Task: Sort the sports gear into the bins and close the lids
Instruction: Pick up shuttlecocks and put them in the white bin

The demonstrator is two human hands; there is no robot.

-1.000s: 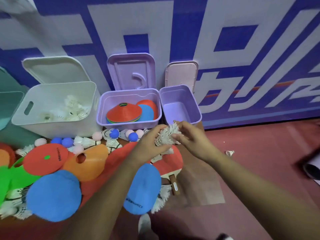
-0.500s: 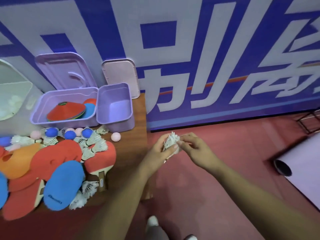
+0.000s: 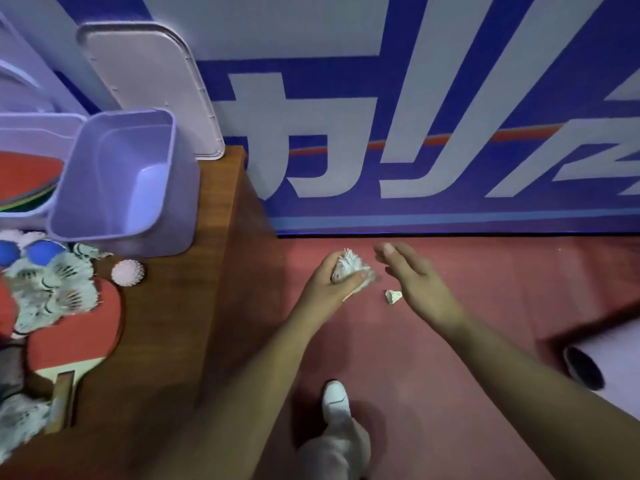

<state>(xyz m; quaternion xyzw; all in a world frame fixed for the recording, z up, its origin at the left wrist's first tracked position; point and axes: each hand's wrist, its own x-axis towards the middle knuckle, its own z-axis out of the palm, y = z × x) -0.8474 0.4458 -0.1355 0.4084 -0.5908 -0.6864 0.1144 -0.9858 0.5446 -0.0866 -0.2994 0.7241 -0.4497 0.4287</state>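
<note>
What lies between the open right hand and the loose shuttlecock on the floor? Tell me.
Nothing: in the head view the right hand hovers open just beside the shuttlecock, with only bare red floor showing between them.

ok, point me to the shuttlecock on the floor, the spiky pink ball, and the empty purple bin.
shuttlecock on the floor (image 3: pixel 393 296), head view, on its feather skirt.
spiky pink ball (image 3: pixel 127 273), head view, centre of the ball.
empty purple bin (image 3: pixel 173 188), head view, on its right wall.

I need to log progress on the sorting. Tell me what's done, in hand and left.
Done: discs lie in one bin. In hand: the left hand grips a bunch of shuttlecocks; the right hand is open beside one shuttlecock on the floor. Left: the table pile, the empty purple bin, its lid off.
</note>
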